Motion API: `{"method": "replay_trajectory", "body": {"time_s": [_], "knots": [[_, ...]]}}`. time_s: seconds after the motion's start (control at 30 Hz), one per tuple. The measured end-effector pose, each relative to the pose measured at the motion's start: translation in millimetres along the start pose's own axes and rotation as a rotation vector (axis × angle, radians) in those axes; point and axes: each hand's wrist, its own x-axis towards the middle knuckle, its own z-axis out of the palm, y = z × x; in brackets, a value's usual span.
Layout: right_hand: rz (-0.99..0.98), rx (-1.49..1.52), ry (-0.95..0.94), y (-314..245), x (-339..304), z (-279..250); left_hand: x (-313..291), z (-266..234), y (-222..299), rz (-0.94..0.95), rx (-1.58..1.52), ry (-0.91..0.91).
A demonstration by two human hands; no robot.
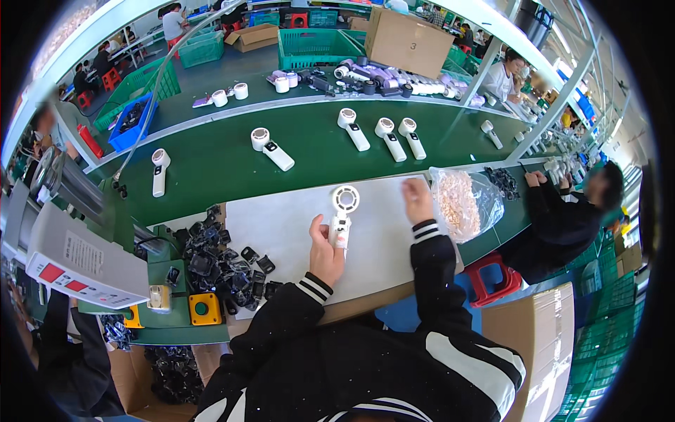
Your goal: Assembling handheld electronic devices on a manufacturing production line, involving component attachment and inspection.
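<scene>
Over the white sheet (281, 211), steady the white fan (342, 216) with left hand (325, 260) closed round its handle (340, 231). See right hand (418, 200) at 3 o'clock, half curled, too blurred to tell if holding anything. Mind black parts (225, 266) at 8 o'clock.

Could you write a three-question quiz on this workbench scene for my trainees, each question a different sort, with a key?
1. What does the person's left hand hold?

2. True or false: the clear bag lies to the right of the pile of black parts.

3. Fill in the colour: the green button sits on a ____ housing.

Key:
1. A white handheld device with a ring-shaped head.
2. True.
3. Yellow.
</scene>
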Motion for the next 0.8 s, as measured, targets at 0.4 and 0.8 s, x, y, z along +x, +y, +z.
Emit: {"method": "replay_trajectory", "body": {"time_s": [0.4, 0.8], "knots": [[0.671, -0.514, 0.202, 116.6, 20.0, -76.3, -10.3, -8.2, -14.6, 0.035, 0.535, 0.028], [0.495, -0.614, -0.196, 103.2, -10.6, -79.8, -3.0, -166.4, 46.1, -0.009, 1.171, -0.239]]}}
